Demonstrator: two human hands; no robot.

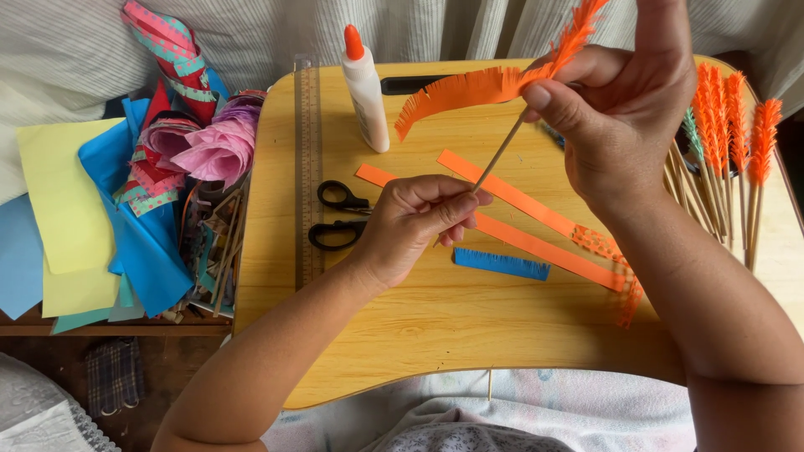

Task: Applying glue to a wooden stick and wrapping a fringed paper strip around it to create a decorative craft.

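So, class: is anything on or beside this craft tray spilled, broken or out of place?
Nothing spilled or broken. The glue bottle stands upright and capped, the scissors lie flat. Only the coloured paper pile left of the tray is jumbled, sheets overhanging the edge.

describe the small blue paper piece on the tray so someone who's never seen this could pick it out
Start at the wooden lap tray. Just right of the left hand, below the long orange paper strips, lies the short blue fringed strip. It is the only blue piece on the tray itself, and far shorter than the orange ones; the other blue paper is in big sheets off the tray's left edge.
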